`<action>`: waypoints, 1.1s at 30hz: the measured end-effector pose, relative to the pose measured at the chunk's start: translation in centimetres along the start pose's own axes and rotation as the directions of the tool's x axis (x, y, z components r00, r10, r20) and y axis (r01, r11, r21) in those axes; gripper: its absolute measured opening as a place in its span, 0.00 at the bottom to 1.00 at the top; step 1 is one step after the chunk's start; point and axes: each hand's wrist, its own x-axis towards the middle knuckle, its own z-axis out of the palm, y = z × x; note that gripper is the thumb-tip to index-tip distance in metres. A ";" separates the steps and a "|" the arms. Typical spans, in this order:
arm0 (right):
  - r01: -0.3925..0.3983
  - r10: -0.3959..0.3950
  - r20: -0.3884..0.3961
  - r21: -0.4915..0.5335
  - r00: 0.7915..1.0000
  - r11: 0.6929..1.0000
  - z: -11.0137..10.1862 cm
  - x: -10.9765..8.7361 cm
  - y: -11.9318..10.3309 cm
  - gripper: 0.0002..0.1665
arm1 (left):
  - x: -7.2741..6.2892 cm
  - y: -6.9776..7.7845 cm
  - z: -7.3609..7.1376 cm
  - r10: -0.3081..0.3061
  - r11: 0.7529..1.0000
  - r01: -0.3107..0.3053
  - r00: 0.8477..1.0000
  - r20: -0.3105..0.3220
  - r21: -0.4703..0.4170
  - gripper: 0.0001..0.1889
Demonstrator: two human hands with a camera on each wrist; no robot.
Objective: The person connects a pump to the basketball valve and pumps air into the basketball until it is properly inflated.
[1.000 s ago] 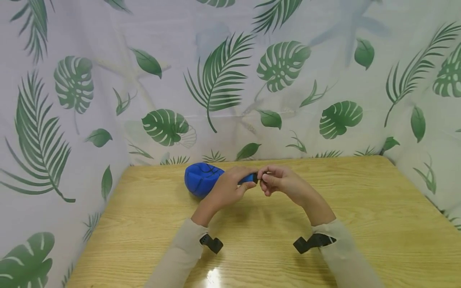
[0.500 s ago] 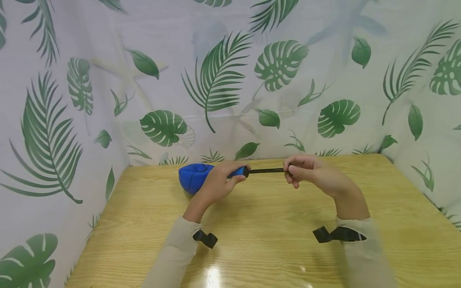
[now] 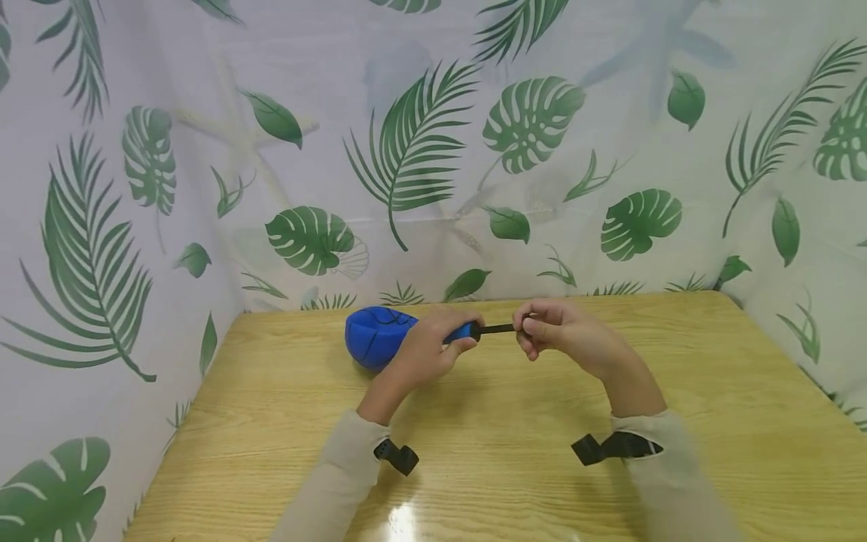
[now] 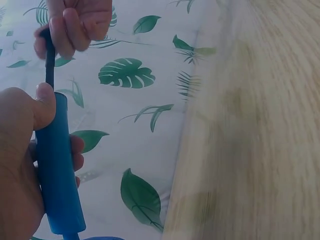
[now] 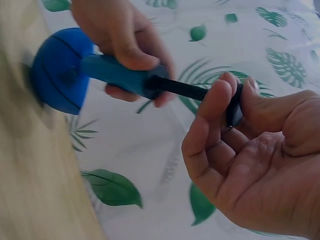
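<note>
A blue hand pump with a black rod and end handle spans both hands. My left hand grips its barrel, fingers wrapped round it and thumb near the rod end. The black handle is pinched between the thumb and fingers of my right hand. Part of the rod shows between the hands. At the barrel's other end is a blue ball with black lines, its top sunken in. It sits on the table left of my left hand, which hides part of it.
The wooden table stretches under both arms. Behind it hangs a white cloth printed with green leaves, which also covers both sides. A black strap sits on each wrist.
My right hand pulls the rod far out to the right, then moves back left, so less rod shows now than half a second ago. The ball and left hand shift slightly left, then back.
</note>
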 end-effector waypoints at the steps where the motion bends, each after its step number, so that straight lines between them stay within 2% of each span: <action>1: -0.011 0.011 0.000 0.019 1.000 1.000 0.3 0.3 0.3 0.09 | 0.0 0.1 0.1 0.002 1.000 -0.002 1.000 0.003 0.007 0.15; 6: -0.043 0.043 0.003 0.089 0.999 0.995 1.8 1.5 1.6 0.09 | 0.0 0.6 0.5 -0.003 1.000 0.003 0.999 0.033 0.018 0.17; 11: -0.056 0.055 0.006 0.114 0.998 0.992 2.7 2.1 2.2 0.10 | -0.2 0.9 0.7 -0.041 0.999 0.041 0.997 0.062 0.011 0.20; 19: -0.078 0.077 0.012 0.049 0.997 0.996 2.6 2.0 1.7 0.11 | -0.3 0.6 0.5 -0.055 0.998 0.054 0.995 0.083 0.008 0.21; 27: -0.061 0.062 0.032 -0.027 0.998 0.998 1.5 1.1 0.7 0.11 | -0.2 0.3 -0.3 -0.045 0.997 0.049 0.996 0.071 -0.066 0.18; 33: 0.043 -0.042 0.016 -0.072 0.999 0.997 -0.9 -1.3 -0.7 0.10 | -0.4 0.0 -0.8 -0.061 0.997 0.062 0.998 0.025 -0.056 0.17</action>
